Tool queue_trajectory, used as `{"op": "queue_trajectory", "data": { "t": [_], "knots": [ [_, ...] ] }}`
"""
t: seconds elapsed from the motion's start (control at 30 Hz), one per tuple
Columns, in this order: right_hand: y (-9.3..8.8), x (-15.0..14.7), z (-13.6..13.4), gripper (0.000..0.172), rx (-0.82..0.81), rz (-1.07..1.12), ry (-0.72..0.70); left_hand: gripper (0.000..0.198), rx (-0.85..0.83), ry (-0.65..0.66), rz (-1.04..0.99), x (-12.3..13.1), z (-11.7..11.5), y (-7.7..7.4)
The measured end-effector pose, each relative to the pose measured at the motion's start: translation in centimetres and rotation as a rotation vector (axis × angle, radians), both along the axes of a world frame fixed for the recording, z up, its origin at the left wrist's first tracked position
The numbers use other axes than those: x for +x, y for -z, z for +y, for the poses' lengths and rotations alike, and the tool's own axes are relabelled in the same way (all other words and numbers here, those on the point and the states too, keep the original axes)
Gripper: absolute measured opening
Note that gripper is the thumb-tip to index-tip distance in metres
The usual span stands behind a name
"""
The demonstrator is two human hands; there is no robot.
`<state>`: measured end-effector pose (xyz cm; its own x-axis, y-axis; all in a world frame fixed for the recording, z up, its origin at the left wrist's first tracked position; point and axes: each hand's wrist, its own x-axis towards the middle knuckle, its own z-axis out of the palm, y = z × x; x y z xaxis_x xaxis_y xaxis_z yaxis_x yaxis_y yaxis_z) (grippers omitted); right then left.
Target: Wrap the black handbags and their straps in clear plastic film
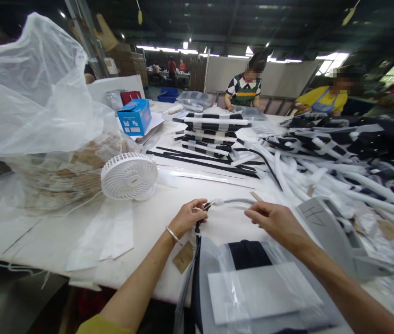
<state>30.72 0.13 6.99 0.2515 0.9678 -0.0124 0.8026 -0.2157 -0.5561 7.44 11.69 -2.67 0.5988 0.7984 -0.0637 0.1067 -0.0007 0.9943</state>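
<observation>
My left hand (pixel 192 216) is closed on the end of a black strap (pixel 198 225), where a metal-looking clip or loop shows. From there a thin clear strip (pixel 233 201) arcs rightward to my right hand (pixel 268 218), whose fingers are pinched at its far end. A brown paper tag (pixel 183 257) hangs beside the strap, below my left hand. Nearest me lies a grey and black bag (pixel 248 254) under clear plastic, with a white rectangular sheet (pixel 262 292) on top.
A white fan (pixel 129 176) and a large plastic bag (pixel 36 93) stand left. Black strips (pixel 203 163) and wrapped bundles (pixel 214 121) lie ahead. A grey tape dispenser (pixel 329 232) and white foam tubes (pixel 353 185) are right. Two people (pixel 243 90) work across the table.
</observation>
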Motion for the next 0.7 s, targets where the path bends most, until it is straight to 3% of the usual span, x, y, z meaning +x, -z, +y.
{"op": "queue_trajectory", "data": {
  "t": [0.1, 0.23, 0.5, 0.57, 0.7],
  "knots": [
    [0.1, -4.2, 1.7, 0.020, 0.114, 0.094, -0.086, 0.044, 0.033, -0.041, -0.063, 0.6, -0.8, -0.5],
    [2.1, -6.5, 3.4, 0.015, 0.182, 0.043, -0.105, 0.037, 0.117, -0.118, -0.112, 0.7, -1.9, -1.2],
    [3.8, -6.4, 4.1, 0.013, 0.188, -0.168, -0.043, 0.039, 0.483, -0.180, -0.027, 1.1, -3.0, -0.3],
    [3.9, -6.1, 3.9, 0.019, 0.196, -0.120, -0.073, 0.040, 0.503, -0.177, -0.029, 1.2, -3.1, -0.2],
    [3.7, -5.1, 3.8, 0.015, 0.095, 0.136, -0.039, 0.036, 0.452, -0.149, -0.031, 1.0, -3.0, -0.2]
  ]
}}
